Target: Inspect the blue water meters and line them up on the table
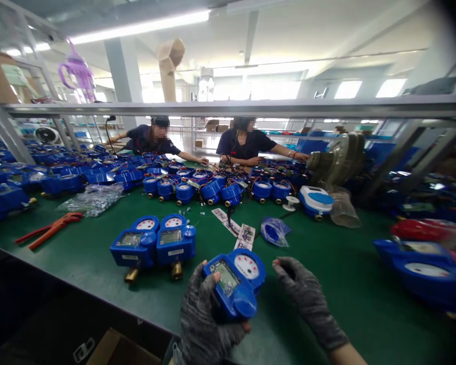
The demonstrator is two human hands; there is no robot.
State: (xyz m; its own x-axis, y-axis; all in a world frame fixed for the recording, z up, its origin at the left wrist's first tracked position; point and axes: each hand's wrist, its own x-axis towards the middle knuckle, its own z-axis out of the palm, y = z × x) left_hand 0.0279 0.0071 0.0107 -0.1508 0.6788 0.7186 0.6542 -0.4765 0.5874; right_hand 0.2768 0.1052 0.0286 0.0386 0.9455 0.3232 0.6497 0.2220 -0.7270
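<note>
My left hand, in a grey fingerless glove, grips a blue meter with a small display and a round white dial with red marks. To its right, my right hand, gloved too, is apart from the meter. Its fingers curl with the fingertips close together; whether something tiny is between them is too small to tell. Left of my hands, two similar blue meters stand side by side with brass fittings toward the near edge. Printed label sheets lie behind the held meter.
Red-handled pliers and clear plastic bags lie at left. Rows of blue meters fill the back. A blue plastic roll and a white-and-blue meter are right of centre. Two people sit across, below a shelf.
</note>
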